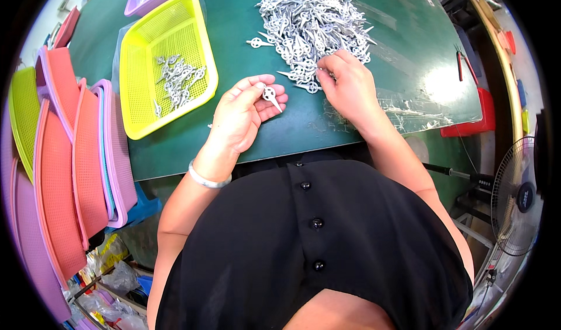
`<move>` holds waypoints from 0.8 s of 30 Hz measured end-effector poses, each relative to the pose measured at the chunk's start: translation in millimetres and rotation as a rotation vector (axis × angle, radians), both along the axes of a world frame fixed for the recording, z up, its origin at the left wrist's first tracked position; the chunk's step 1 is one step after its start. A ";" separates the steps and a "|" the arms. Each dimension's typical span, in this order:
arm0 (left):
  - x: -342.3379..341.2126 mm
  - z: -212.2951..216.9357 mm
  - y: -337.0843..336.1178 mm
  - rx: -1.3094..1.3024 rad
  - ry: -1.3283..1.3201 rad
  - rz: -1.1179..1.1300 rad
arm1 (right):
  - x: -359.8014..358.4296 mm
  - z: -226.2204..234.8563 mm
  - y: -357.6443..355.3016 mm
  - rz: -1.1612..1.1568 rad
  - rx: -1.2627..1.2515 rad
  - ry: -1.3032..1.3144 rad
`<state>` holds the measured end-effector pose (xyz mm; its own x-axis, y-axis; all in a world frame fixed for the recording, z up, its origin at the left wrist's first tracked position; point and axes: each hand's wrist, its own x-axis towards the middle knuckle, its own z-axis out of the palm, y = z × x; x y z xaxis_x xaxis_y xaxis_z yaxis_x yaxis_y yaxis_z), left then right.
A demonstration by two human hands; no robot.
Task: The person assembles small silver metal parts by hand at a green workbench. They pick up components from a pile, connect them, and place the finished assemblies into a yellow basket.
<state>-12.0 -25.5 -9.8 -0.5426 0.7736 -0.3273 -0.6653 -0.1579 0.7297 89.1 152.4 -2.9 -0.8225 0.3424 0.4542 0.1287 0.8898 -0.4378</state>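
metal piece [272,98], clamped in left hand [241,111] fingers [281,89], points five o'clock; right hand [350,84] meets pile [312,26], grip unclear; open tabletop [292,132] ends at six.

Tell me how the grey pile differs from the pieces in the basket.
The pile is large and heaped; the basket pieces are fewer and scattered. The pile lies on the green table, the basket pieces inside the yellow basket. The right hand is at the pile; no hand touches the basket pieces. Both are grey, pointed pieces.
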 end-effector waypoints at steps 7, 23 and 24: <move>0.7 1.3 1.9 -0.089 0.034 0.015 | -4.7 -4.4 7.2 0.048 0.078 -0.007; 4.0 21.0 4.6 -0.135 0.148 -0.181 | -5.1 18.3 -1.9 0.482 -0.454 -0.010; 4.9 20.5 4.6 -0.137 0.146 -0.146 | -2.7 14.6 -4.4 0.439 -0.611 -0.073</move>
<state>-7.0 -21.0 10.8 -0.4776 0.8011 -0.3608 -0.5596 0.0392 0.8279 86.4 148.0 11.7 -0.9621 0.1495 0.2279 -0.1344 0.4674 -0.8738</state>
